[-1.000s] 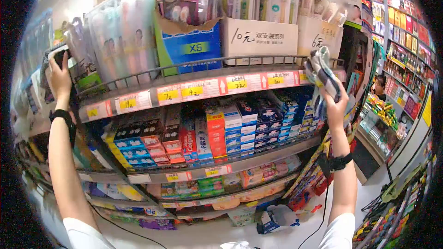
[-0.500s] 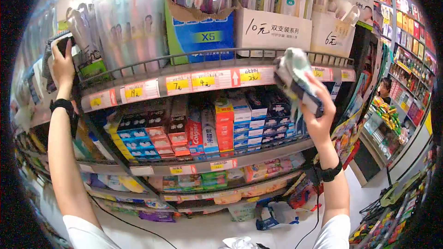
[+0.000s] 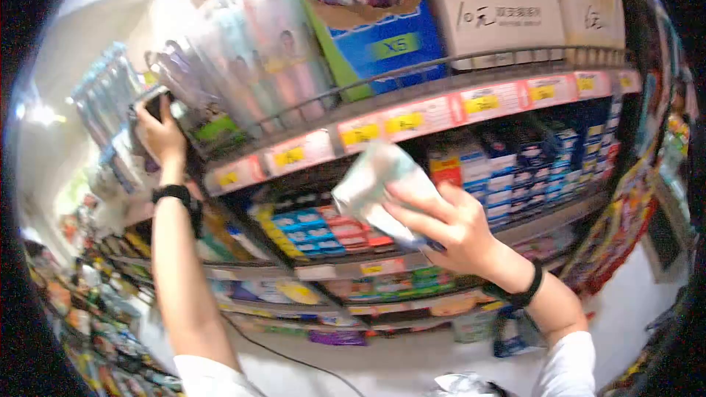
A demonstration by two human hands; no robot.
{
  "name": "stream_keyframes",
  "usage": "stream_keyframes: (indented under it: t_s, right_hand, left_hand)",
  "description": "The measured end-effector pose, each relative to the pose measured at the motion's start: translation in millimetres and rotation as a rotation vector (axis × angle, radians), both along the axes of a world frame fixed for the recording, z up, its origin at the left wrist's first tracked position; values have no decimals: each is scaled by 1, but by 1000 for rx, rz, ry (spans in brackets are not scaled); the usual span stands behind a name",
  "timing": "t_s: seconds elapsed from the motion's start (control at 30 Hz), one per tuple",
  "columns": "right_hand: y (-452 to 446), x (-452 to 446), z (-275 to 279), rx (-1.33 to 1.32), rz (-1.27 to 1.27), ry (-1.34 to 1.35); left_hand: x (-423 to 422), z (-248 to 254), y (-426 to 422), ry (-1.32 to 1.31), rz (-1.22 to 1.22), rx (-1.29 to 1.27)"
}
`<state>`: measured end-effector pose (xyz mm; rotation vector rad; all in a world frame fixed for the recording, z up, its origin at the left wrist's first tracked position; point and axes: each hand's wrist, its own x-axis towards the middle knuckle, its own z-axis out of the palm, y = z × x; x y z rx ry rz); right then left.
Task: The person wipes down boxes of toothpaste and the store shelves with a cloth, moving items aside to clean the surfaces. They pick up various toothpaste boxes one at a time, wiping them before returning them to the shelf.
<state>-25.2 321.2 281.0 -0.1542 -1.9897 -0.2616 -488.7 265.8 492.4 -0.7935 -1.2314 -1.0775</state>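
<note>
My right hand (image 3: 456,231) is closed on a light-coloured cloth (image 3: 382,176), blurred by motion, in front of the shelf's price strip (image 3: 426,123). At the left end of the top shelf, my left hand (image 3: 162,132) has its fingers around a dark object (image 3: 156,105) too small to name. Packed toothbrushes (image 3: 272,51) in a clear holder stand to the right of that hand. A blue and green box (image 3: 390,44) and a white box (image 3: 500,18) marked 10 stand farther right behind the wire rail (image 3: 456,65).
Toothpaste boxes (image 3: 507,176) fill the shelf below. Lower shelves hold packets, among them a purple one (image 3: 337,337) near the floor. Hanging goods (image 3: 625,213) line the right side, and a dark cable (image 3: 294,359) crosses the lower view.
My right hand has moved left with the cloth, from the right end of the price strip to its middle. The view has swung left and tilted. My left hand stays at the shelf's left end.
</note>
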Motion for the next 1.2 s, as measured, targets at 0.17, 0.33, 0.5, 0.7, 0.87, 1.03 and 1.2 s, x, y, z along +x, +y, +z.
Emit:
stream_keyframes:
  t_s: [0.17,0.33,0.5,0.7,0.87,1.03,1.2]
  right_hand:
    - [-22,-10,-64,-102,94,-183]
    - [-32,-6,-133,-154,61,-245]
    - [-25,16,-191,-301,-119,-275]
    - [-33,-4,-228,-635,-209,-68]
    - [-48,-52,-212,-810,-102,-373]
    - [-65,-72,-242,-1022,424,-367]
    - [-86,-45,-252,-1297,617,-198]
  left_hand:
    - [6,-4,-1,-13,-85,-39]
    - [7,-2,0,-31,-79,-20]
    - [-6,6,-6,-106,-126,-107]
    - [-33,16,-7,-73,-81,-109]
    - [-46,27,-13,-106,12,-145]
    - [-73,44,-19,-59,72,-145]
    - [-78,55,-26,-141,53,-282]
